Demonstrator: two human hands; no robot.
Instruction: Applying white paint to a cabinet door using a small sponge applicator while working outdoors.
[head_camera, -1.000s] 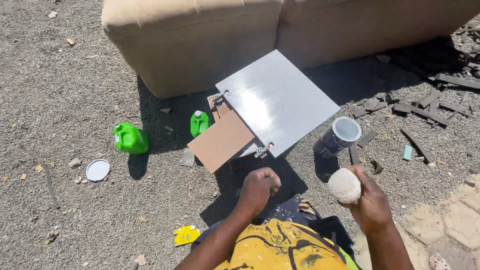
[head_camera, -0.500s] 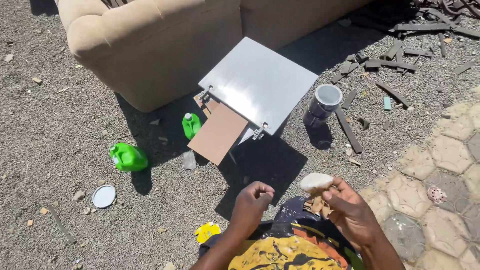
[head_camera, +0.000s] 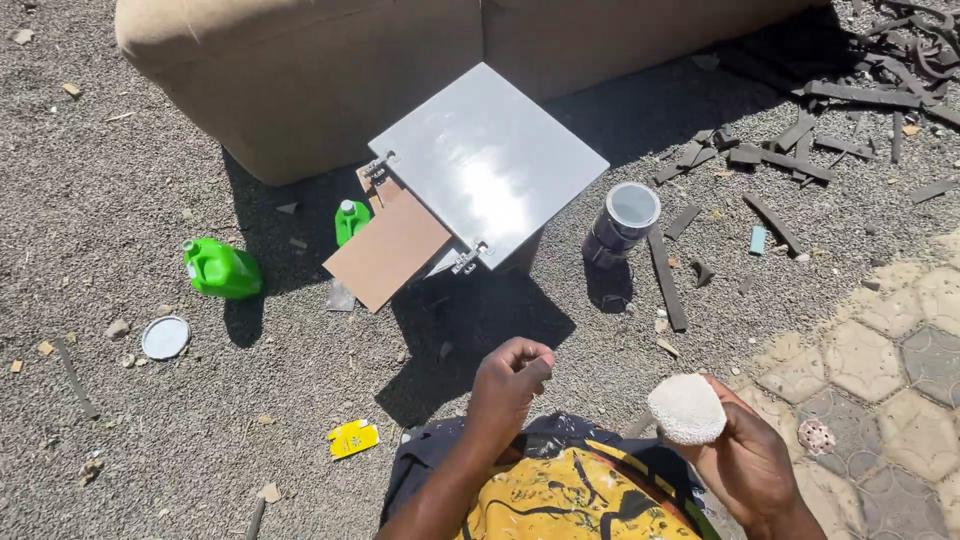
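My right hand (head_camera: 745, 460) holds a white, rough sponge block (head_camera: 686, 408) up in front of my lap. My left hand (head_camera: 508, 382) is closed in a loose fist, with nothing visible in it, just below the shadow of a grey square panel (head_camera: 487, 160). The panel rests tilted on a small stand, with metal hinges on its near edge and a brown board (head_camera: 388, 250) beside it. A paint can (head_camera: 622, 222) with white inside stands to the right of the panel.
A beige sofa (head_camera: 300, 70) stands behind the panel. Two green plastic jugs (head_camera: 221, 268) and a round white lid (head_camera: 164, 337) lie on the gravel to the left. A yellow scrap (head_camera: 353, 438) is near my knee. Dark wood scraps (head_camera: 770, 160) and paving stones (head_camera: 880, 360) are on the right.
My right hand has brought the sponge block down and to the right, closer to my lap. My left fist stays closed. The view has shifted.
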